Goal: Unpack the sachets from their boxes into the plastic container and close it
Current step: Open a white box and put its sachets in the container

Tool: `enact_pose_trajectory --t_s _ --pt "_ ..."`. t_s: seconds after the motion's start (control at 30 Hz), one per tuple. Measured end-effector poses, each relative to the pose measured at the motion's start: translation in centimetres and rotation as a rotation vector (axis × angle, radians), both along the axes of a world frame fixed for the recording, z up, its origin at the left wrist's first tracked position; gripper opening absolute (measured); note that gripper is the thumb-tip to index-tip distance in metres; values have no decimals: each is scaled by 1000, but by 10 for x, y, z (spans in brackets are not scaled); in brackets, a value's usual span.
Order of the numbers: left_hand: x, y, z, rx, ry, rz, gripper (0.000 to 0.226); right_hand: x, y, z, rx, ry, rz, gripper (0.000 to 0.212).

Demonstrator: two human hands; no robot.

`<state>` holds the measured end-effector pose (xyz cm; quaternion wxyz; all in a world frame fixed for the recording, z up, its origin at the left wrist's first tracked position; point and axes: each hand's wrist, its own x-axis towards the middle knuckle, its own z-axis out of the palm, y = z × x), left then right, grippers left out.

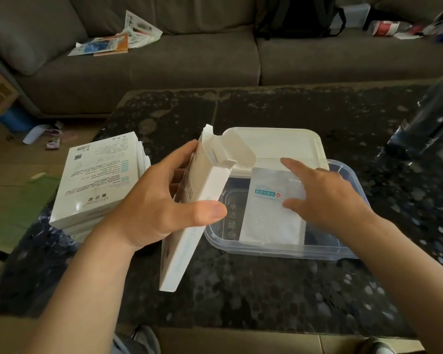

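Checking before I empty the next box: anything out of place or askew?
Nothing spilled or damaged. Beside the opened box in the left hand, the stack of boxes sits fanned at the table's edge; the sachet lies askew in the plastic container. Packaging litters the sofa.

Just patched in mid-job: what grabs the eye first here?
The left hand grips an opened white box, tilted, at centre. Right of it, the right hand reaches with straight fingers over a sachet lying in the clear plastic container; a stack of boxes sits at the left.
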<state>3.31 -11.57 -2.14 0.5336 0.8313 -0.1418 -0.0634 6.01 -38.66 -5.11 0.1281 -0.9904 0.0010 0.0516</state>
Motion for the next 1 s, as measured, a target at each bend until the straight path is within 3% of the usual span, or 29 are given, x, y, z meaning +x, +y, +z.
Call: enact_pose_trajectory --t_s 0.13,0.2,0.37,0.53,0.63,0.73,1.0 --pt "3 0 -7 -32 38 -15 112 -6 1 -10 -142 -136 1 68" --pt "4 0 -9 -42 58 -11 109 -7 1 -15 -141 -23 93 61" --pt "5 0 -12 -91 100 -30 86 -2 2 -23 -65 328 352 79" --pt "6 -2 -16 -153 165 -33 75 4 4 -29 -218 285 453 82" --pt "8 -1 -18 -150 204 -29 82 4 5 -31 -294 263 474 86" --pt "9 0 -17 -132 241 -35 104 3 7 -29 -325 262 480 88" --pt "5 0 -16 -98 260 -88 112 3 0 -14 -215 344 458 86"
